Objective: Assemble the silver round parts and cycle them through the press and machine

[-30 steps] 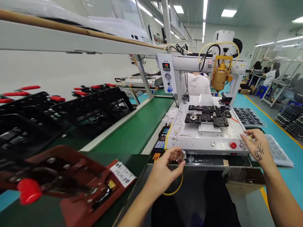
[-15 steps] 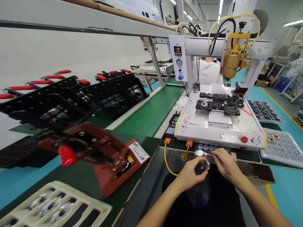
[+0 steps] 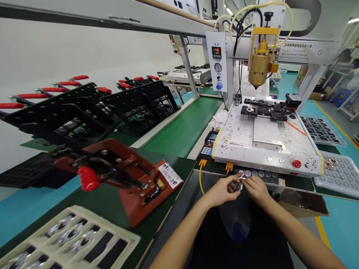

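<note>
My left hand [image 3: 223,192] is closed, thumb and fingers gripping a small shiny round watch case [image 3: 238,186] in front of my lap. Close beside it, my right hand [image 3: 256,191] has its fingertips pinched together at the case's upper edge. Whatever lies between those fingertips is too small to make out. Just beyond my hands lies a strip of round discs [image 3: 260,173] along the bench edge, partly hidden by my fingers.
The white dispensing machine [image 3: 259,147] stands ahead, its gold nozzle [image 3: 258,71] above black fixtures [image 3: 266,109]. At left are a red toggle press [image 3: 140,190] and a cream tray [image 3: 112,243] holding shiny parts. A green conveyor [image 3: 179,125] runs behind; a disc tray [image 3: 340,173] lies right.
My right hand has come in against the watch case, and the clear film and pale disc near its fingers no longer show. The machine's bed with the fixtures has shifted backward. My view has turned slightly.
</note>
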Tool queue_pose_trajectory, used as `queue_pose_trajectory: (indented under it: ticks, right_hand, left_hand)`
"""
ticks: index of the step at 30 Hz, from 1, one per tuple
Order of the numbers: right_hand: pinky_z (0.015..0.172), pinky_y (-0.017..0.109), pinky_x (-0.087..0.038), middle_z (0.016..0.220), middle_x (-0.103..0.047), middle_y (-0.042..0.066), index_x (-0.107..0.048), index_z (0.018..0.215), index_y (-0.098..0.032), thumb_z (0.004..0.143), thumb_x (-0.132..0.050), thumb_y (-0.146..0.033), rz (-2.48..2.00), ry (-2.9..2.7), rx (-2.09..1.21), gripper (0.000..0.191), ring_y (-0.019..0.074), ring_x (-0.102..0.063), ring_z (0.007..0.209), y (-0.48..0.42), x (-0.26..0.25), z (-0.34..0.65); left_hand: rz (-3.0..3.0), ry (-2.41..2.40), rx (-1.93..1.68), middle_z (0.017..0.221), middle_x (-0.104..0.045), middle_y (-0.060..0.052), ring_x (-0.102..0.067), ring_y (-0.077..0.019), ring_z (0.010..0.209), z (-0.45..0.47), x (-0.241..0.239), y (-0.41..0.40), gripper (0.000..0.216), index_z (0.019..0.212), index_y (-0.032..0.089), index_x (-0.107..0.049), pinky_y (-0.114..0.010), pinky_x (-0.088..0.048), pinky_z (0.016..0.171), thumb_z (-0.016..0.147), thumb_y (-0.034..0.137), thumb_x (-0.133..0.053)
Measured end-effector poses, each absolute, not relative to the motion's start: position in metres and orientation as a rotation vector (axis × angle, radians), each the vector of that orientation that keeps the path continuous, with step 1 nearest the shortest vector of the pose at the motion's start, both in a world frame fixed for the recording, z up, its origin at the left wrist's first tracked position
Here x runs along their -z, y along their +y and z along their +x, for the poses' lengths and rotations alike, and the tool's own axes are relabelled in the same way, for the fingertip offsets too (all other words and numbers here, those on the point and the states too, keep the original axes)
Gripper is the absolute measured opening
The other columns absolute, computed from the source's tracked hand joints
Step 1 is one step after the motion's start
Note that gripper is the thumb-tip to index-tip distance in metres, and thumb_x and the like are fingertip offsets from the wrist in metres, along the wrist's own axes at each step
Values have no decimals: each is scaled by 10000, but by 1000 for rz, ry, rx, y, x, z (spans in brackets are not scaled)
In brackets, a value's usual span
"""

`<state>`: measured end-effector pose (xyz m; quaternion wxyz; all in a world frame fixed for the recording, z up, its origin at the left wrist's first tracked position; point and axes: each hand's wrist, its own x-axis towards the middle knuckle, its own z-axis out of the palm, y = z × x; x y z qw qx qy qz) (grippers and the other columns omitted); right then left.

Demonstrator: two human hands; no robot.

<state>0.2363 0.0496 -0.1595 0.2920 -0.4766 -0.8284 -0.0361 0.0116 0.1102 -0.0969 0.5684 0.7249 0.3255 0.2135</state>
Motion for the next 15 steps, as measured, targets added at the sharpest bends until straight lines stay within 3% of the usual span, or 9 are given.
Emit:
queue_pose_trajectory:
  ticks: [5,8,11,13,15]
  right_hand:
    - [740,396,-583,1006,-821,95,-761,1154,-224,1092,-516,-155,-1217,-2189,128,263,256,-764,890,7,171,241]
    - [900,499,-600,1216,-796,166,-717,1172,-201,1068,-526,-118,-1323,-2076,167,232,339,-754,1156,-19,170,245]
    - [1126,633,-506,1480,-680,188,-668,1198,-207,1071,-482,-102,-1450,-1880,53,249,377,-577,1458,-25,164,248]
    - [1214,662,-433,1522,-654,173,-652,1178,-212,1085,-461,-126,-1484,-1768,-62,230,355,-532,1505,-17,159,251]
    - [1236,662,-415,1493,-674,176,-649,1122,-210,1096,-459,-167,-1481,-1716,-121,197,347,-554,1486,-4,152,254]
  left_hand:
    - [1659,740,-534,1588,-601,-156,-707,-143,837,11,102,105,272,1055,194,-675,-310,-590,780,796,228,-751]
    - [1683,795,-598,1591,-596,-159,-741,-171,879,20,110,100,302,1108,205,-669,-350,-615,848,823,259,-755]
    - [1738,860,-670,1591,-588,-160,-726,-159,798,34,113,98,310,1134,213,-662,-331,-620,746,837,274,-730]
    - [1796,908,-730,1542,-621,-153,-698,-146,753,41,110,97,304,1124,211,-671,-303,-598,686,828,264,-720]
    - [1822,938,-764,1315,-738,-119,-666,-142,714,42,103,95,320,1137,208,-687,-279,-565,651,823,256,-726]
